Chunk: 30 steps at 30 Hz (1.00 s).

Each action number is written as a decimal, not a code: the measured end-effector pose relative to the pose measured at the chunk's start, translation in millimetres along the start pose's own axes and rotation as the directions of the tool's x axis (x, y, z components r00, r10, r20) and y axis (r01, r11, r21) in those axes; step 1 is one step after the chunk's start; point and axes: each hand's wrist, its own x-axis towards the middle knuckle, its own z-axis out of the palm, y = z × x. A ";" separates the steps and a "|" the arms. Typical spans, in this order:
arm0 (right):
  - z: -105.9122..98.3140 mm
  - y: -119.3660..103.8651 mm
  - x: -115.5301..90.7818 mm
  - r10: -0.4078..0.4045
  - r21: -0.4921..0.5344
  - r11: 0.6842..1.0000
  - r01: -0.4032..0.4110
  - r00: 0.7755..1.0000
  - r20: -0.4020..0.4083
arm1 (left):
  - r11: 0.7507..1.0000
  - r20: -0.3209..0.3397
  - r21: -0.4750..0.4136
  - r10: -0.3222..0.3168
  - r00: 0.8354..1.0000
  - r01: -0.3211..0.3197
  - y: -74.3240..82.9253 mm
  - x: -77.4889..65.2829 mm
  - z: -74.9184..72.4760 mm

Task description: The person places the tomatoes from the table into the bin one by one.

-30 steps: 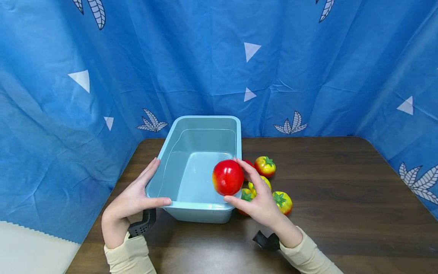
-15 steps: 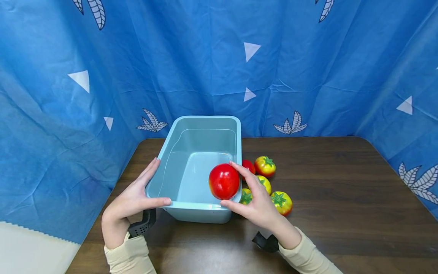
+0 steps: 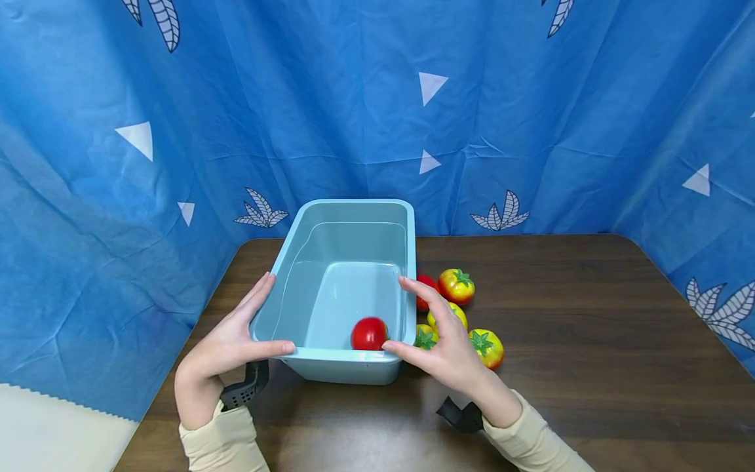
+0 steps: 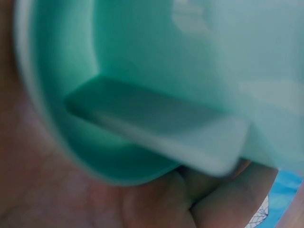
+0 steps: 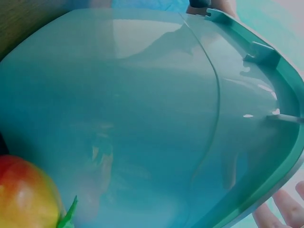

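Note:
A light blue plastic basin stands on the table, its mouth facing up. At its near left corner my left hand grips the rim, thumb along the near edge and fingers on the left side. The left wrist view shows those fingers curled beneath the rim. A red tomato lies inside the basin near its front wall. Over the right rim, my right hand is spread with thumb and fingers apart, holding nothing. In the right wrist view, its fingers show past the rim.
Beside the basin's right wall lie several red and yellow tomatoes, among them a two-toned one at the back and a yellow one in front. The dark wooden table extends right. A blue patterned curtain surrounds it.
My right hand lowered the red tomato toward the basin's front and let it go; it now lies inside. The thumb and fingers have spread. My left hand stays in place.

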 end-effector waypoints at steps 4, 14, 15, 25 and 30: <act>-4.8 -15.2 2.1 0.002 -0.003 1.000 -0.002 0.999 -0.037 | 1.000 -0.002 0.000 -0.004 1.000 0.004 0.2 0.3 0.4; -16.5 -21.3 6.4 0.009 -0.034 0.999 -0.012 0.996 -0.085 | 1.000 -0.005 -0.006 -0.027 1.000 0.027 -0.9 1.1 1.7; -18.0 -20.6 6.6 0.010 -0.037 0.999 -0.013 0.996 -0.090 | 1.000 -0.006 -0.001 -0.026 1.000 0.026 -1.3 1.2 1.8; -31.1 -17.2 7.1 0.054 -0.056 0.997 -0.062 0.990 -0.127 | 1.000 -0.005 0.017 -0.008 1.000 0.008 -0.9 0.7 0.5; -35.9 -15.1 7.8 0.074 -0.045 0.996 -0.081 0.987 -0.141 | 1.000 -0.004 0.021 0.001 1.000 -0.001 -0.6 0.4 -0.2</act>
